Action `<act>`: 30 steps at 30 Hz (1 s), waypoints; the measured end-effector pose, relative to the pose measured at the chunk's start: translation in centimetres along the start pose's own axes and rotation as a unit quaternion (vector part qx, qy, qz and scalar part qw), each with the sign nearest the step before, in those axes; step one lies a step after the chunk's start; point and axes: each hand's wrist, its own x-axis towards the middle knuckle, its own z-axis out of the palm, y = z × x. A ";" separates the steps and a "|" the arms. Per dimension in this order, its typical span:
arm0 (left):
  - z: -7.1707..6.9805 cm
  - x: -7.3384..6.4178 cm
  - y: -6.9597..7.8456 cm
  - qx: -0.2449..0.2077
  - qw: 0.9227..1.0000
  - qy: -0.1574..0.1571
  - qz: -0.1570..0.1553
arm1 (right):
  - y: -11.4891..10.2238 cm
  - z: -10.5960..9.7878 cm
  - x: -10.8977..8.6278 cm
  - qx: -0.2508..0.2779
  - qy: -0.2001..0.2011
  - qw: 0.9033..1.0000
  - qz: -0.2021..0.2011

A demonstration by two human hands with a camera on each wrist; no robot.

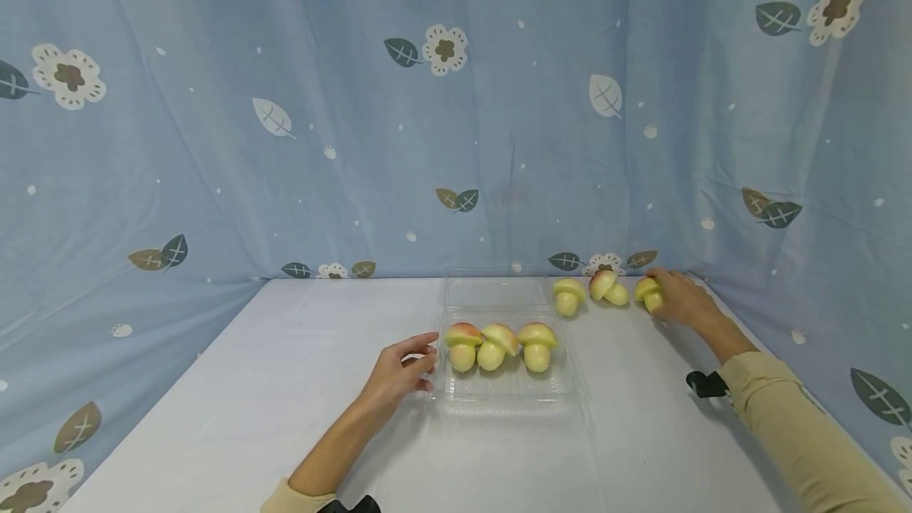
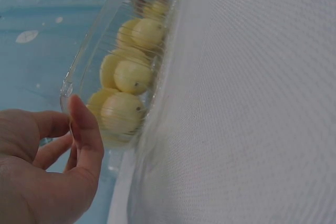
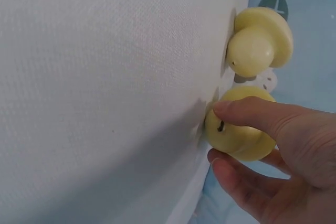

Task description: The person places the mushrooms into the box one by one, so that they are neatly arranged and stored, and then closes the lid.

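A clear plastic box [image 1: 504, 394] lies on the table with its lid [image 1: 492, 292] folded open behind. Three yellow-green, mushroom-shaped fruits [image 1: 492, 355] stand in a row inside it, some blushed red on the cap. My left hand [image 1: 400, 370] pinches the box's left rim between thumb [image 2: 86, 135] and fingers. At the back right, my right hand [image 1: 680, 298] grips another mushroom-shaped fruit [image 3: 239, 137], thumb on one side and fingers on the other. That fruit is at the table surface, partly hidden by the hand.
Two more mushroom-shaped fruits, one upright [image 1: 568, 297] and one tilted [image 1: 609, 289], lie between the box and my right hand. A blue curtain [image 1: 342, 141] with leaves and flowers hangs behind the white table [image 1: 285, 362] and along its sides.
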 end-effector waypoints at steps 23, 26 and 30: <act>0.0 0.1 -0.2 0.003 1.000 0.001 -0.002 | -1.2 -1.3 -1.3 -0.002 0.008 0.999 -0.050; -0.1 0.1 -0.2 0.004 1.000 -0.002 -0.002 | -1.4 -1.5 -1.5 -0.003 0.013 0.998 -0.060; -0.1 0.1 -0.2 0.004 1.000 -0.005 -0.005 | -1.8 -1.8 -1.8 -0.001 0.016 0.997 -0.069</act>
